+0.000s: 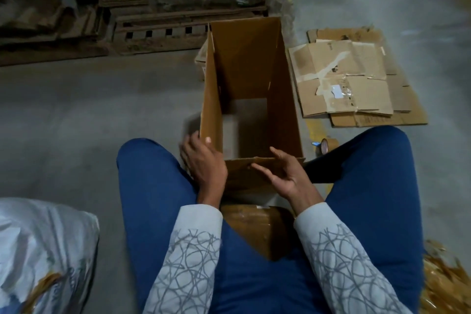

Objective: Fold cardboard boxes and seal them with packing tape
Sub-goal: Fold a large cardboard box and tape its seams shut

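A brown cardboard box (285, 89) stands opened up as a tall tube on the grey floor between my knees, and the floor shows through its bottom. My left hand (201, 160) grips the box's near left corner, thumb inside the wall. My right hand (283, 173) lies open with straight fingers against the near flap at the box's front edge. A roll of brown packing tape (327, 145) sits on the floor just right of the box, beside my right knee.
Flattened, torn cardboard sheets (356, 79) lie on the floor to the right. A wooden pallet (158, 33) and piled cardboard fill the back. A white sack (43, 245) sits at lower left. Tape scraps (443, 280) lie at lower right. A taped brown box (257, 227) rests under my lap.
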